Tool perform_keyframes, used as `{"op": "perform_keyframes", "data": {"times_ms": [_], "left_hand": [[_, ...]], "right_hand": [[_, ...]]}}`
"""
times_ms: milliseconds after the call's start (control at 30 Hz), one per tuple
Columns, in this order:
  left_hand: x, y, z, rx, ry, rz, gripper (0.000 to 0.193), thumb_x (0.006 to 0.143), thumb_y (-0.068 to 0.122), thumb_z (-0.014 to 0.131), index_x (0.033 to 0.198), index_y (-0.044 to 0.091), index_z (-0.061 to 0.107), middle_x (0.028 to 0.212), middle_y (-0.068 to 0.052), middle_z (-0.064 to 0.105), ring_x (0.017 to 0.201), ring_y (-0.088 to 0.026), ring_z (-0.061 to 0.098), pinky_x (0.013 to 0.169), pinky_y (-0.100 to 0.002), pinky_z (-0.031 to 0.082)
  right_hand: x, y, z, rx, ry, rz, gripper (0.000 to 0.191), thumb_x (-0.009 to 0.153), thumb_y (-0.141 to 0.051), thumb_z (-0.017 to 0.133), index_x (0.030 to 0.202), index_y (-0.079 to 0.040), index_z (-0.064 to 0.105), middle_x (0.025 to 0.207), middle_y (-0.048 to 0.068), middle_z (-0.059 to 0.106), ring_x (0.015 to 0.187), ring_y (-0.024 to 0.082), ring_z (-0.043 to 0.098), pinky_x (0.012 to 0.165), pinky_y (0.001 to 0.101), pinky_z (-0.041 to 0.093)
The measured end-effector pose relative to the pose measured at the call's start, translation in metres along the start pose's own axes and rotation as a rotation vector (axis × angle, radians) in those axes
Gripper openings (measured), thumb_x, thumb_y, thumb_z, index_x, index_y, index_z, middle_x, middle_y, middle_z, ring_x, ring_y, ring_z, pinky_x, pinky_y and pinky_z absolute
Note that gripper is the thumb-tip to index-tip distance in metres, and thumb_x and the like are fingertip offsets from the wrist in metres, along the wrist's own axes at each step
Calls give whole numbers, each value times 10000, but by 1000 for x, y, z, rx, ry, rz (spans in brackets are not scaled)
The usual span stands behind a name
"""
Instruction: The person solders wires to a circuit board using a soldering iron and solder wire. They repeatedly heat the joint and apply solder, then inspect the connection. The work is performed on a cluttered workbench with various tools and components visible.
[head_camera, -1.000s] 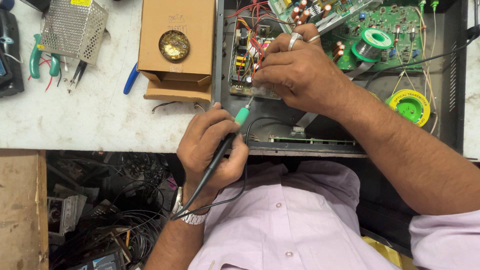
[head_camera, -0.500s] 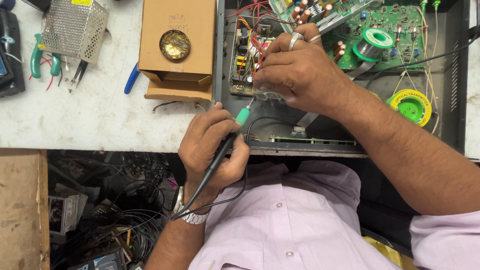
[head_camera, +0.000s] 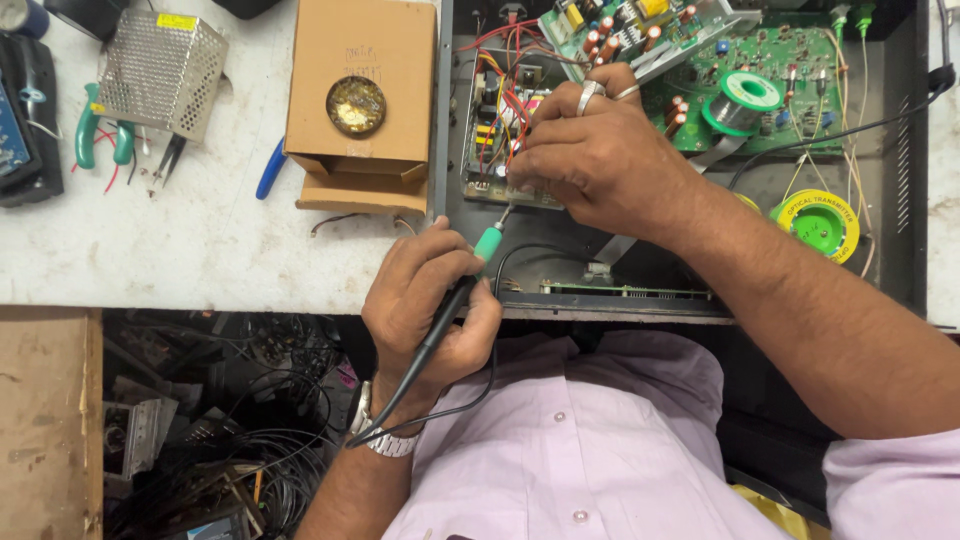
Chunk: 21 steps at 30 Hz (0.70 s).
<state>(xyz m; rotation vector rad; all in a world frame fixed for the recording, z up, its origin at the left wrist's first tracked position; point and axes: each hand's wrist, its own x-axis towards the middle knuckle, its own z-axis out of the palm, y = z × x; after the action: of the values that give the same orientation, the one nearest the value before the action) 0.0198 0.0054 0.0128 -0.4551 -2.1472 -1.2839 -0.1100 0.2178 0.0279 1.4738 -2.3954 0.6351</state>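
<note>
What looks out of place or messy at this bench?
Under the table, a tangle of wires and scrap lies heaped. A solder spool sits directly on the green board in the open case. Nothing looks spilled or broken.

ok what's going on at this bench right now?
A person is working inside an open metal chassis. The left hand holds a soldering iron like a pen, tip up against a small circuit board. The right hand rests on that board at the tip. A solder spool sits on the green board; pliers lie off to the left.
</note>
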Motion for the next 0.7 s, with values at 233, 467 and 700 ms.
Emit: {"op": "perform_keyframes", "data": {"times_ms": [233,467,700], "left_hand": [[5,7,-1,0,2,3,255,702,-77,701,941,-3,650,957,-147,650,818,-299,660,1024,-449,600],[9,8,-4,4,-6,18,263,689,-77,703,935,1,650,941,-137,643,802,-305,650,1023,-454,596],[8,10,-5,6,-8,11,263,678,-75,703,924,1,649,936,-130,638,809,-295,653,1019,-452,597]], "right_hand": [[4,-2,-3,29,1,14,189,857,-90,804,1020,-170,752,955,-65,703,1080,183,636,963,418,343],[6,-6,-6,8,2,21,254,781,-66,801,1005,-176,757,968,-64,717,1070,175,638,949,436,335],[6,-5,-5,12,-2,23,270,766,-59,798,1008,-172,758,971,-61,719,1072,177,641,950,431,341]]}}
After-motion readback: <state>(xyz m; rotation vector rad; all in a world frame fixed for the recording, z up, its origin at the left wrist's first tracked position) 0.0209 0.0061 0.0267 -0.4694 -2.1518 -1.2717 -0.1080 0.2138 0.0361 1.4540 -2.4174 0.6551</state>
